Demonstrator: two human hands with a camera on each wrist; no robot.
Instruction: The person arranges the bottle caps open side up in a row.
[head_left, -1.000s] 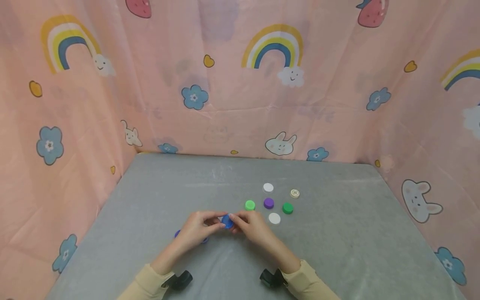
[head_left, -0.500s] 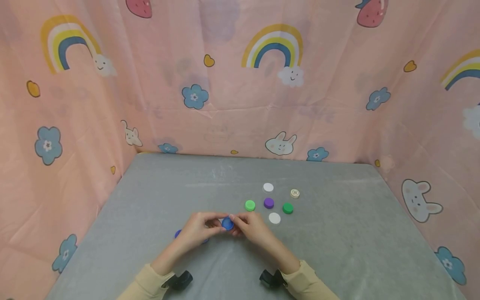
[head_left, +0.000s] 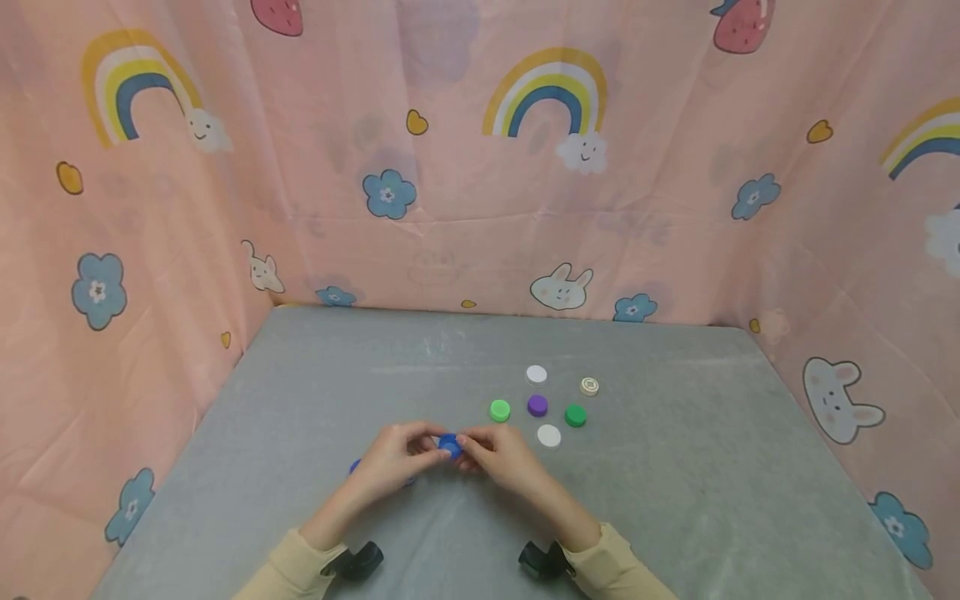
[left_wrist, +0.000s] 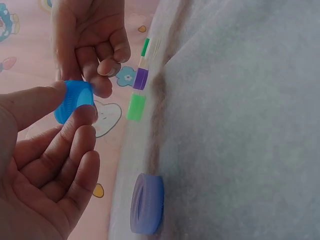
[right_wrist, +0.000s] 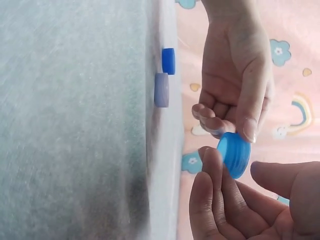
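Between thumb and fingers my left hand pinches a translucent blue bottle cap, held up off the table with its rim tilted. My right hand faces it from the other side. In the right wrist view its fingertips overlap the cap's edge, while a thin gap separates its thumb from the cap. Beneath the left hand lie a dark blue cap and a lavender-blue cap. In the head view the left hand and wrist partly hide both.
Beyond the hands, on the grey-covered table, lie a light green cap, a purple cap, a green cap, two white discs and a beige patterned disc. A pink printed curtain surrounds the table's back and sides.
The held cap has turned and shifted slightly left, toward my left hand. My right thumb, earlier over the cap, now sits at its edge. The loose caps have stayed put.
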